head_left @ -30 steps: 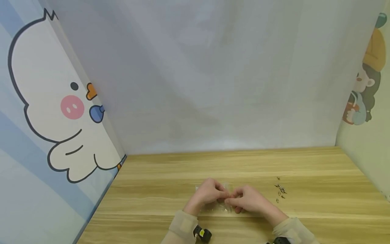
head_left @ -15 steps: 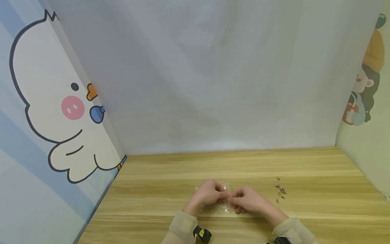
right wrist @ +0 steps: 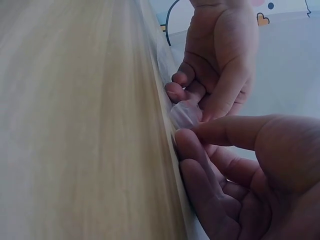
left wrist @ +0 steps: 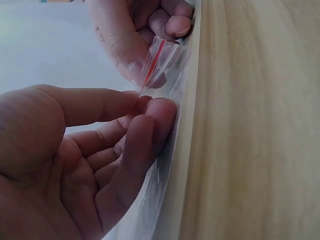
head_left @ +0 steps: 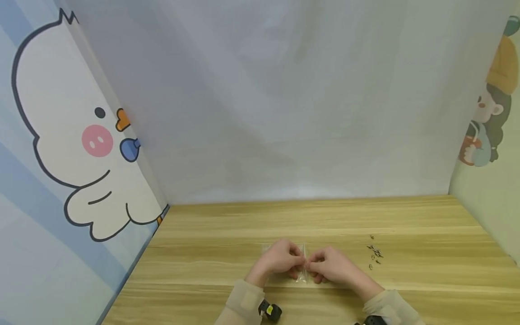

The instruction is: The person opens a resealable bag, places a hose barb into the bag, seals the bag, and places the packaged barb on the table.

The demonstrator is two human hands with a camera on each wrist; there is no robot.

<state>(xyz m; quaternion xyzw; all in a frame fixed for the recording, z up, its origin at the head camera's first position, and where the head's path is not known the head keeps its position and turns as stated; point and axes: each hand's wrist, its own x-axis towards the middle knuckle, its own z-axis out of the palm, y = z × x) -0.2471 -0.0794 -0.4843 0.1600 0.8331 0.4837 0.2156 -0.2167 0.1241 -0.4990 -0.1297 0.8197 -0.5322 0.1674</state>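
Observation:
A clear plastic zip bag (head_left: 302,277) with a red line along its mouth lies low over the wooden table. My left hand (head_left: 280,258) pinches the bag's mouth between thumb and forefinger. Just to the right, my right hand (head_left: 334,267) pinches the same edge, its fingertips close to the left ones. In the left wrist view the red seal strip (left wrist: 154,65) runs between the two hands. A crumpled clear bit of the bag (right wrist: 185,116) shows at the fingertips in the right wrist view. Much of the bag is hidden under my left hand.
Several small metal pieces (head_left: 376,253), pointed and too small to name, lie scattered on the wooden table (head_left: 211,253) to the right of my right hand. A pale curtain (head_left: 284,113) stands behind the table, with cartoon-printed side panels left and right.
Both hands stay at the bag's mouth. My right fingertips have shifted slightly right, and my left lower fingers now show beneath the hand against the bag. The metal pieces have not moved.

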